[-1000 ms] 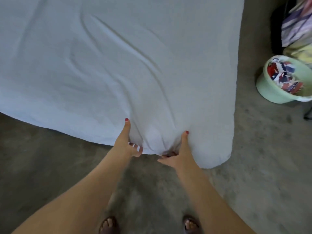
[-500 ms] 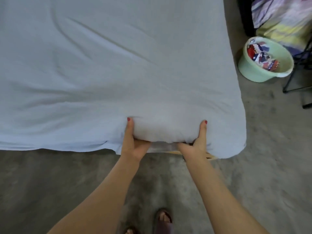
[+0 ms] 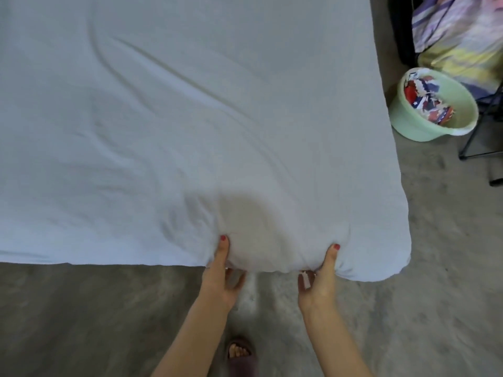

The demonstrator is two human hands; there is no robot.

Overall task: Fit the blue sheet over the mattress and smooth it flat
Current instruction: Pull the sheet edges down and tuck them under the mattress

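- The blue sheet (image 3: 168, 126) lies spread over the mattress and covers all of the top that I can see. Long diagonal creases run from the upper left down toward the near edge, so it is not flat yet.
- The left hand (image 3: 221, 278) holds the near edge of the sheet. Its thumb lies on top of the cloth and its fingers are curled under the edge, out of my sight.
- Between the two hands the cloth makes a rounded bulge, and I judge the step in hand is tucking the sheet's border under the near side of the mattress.
- The right hand (image 3: 319, 281) grips the same edge in the same way, thumb above and fingers below, close to the near right corner.
- The next move, I think, calls for pushing the border fully under, then pulling the cloth toward the corner so the creases go out.
- A green basin (image 3: 416, 123) with coloured cloth inside stands on the floor, just beside the bed.
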